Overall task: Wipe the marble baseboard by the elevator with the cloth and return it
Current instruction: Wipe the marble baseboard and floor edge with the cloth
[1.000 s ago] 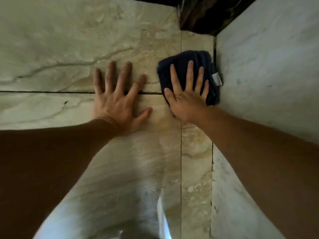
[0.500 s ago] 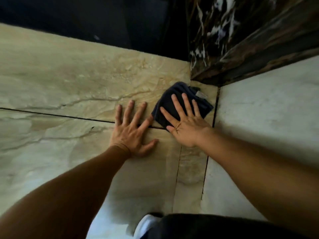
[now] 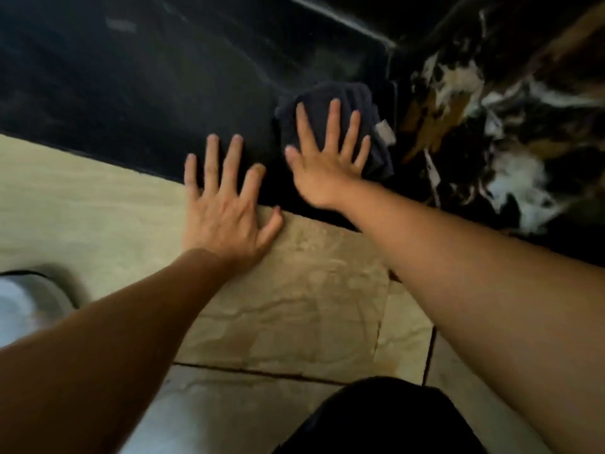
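My right hand (image 3: 322, 173) presses the cloth (image 3: 330, 93) flat, grip open, against the black baseboard (image 3: 131, 93), left hand (image 3: 222, 217) splayed open at its eight o'clock.

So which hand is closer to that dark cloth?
The right hand. It lies flat on the dark cloth, fingers spread, pressing it against the black surface. The left hand rests beside it, to the cloth's left, not touching it.

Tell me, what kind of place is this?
Probably a polished lobby or hallway inside a building. The floor is beige marble tile, a glossy black stone surface meets it, and veined dark marble stands on the right.
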The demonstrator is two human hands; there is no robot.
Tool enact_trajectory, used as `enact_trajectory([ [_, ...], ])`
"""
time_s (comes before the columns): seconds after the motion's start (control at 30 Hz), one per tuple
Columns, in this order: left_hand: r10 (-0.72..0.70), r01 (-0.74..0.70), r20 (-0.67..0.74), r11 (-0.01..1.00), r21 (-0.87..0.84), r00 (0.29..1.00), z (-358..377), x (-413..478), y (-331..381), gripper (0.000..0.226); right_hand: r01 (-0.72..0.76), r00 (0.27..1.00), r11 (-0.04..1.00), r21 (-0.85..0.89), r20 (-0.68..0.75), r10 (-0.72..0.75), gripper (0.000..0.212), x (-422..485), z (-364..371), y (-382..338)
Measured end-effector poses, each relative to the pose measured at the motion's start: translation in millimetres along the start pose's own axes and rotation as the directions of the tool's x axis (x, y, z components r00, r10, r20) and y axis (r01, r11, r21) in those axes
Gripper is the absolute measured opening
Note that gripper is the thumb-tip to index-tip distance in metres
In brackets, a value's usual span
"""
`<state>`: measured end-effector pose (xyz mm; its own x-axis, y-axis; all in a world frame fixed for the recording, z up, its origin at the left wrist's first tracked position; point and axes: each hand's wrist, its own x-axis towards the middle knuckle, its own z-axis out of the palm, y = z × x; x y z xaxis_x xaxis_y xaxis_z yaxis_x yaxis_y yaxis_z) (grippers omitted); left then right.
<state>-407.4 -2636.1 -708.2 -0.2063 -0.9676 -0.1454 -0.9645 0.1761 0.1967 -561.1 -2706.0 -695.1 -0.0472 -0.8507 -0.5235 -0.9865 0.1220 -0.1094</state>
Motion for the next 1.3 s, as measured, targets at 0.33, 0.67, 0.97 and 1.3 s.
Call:
enact_trajectory([
  [0.33, -0.018, 0.014, 0.134, 1.0, 0.027, 0.991, -6.5, 10.8, -1.6, 0.075, -0.116, 0.989, 0.993, 0.022, 0.091, 0.114, 0.065, -52.6, 16.0, 14.4],
  [0.67, 0.008, -0.007, 0.043, 1.0, -0.013, 0.999, -0.9, 8.2, -0.5, 0.069, -0.167, 0.986, 0.985, 0.042, 0.005, 0.167, 0.061, 25.4, -24.4, 24.0],
  [0.97, -0.024, 0.026, 0.05, 0.999, -0.042, 0.998, -6.1, 3.1, 0.2, 0.069, -0.021, 0.999, 0.999, -0.031, -0.026, 0.02, 0.064, -95.8, 46.8, 28.6],
  [1.3, -0.031, 0.027, -0.051, 0.996, -0.084, 0.998, 0.5, 1.3, -6.2, 0.078, -0.082, 0.985, 0.995, 0.062, -0.145, 0.091, 0.059, 71.7, -33.8, 5.4],
])
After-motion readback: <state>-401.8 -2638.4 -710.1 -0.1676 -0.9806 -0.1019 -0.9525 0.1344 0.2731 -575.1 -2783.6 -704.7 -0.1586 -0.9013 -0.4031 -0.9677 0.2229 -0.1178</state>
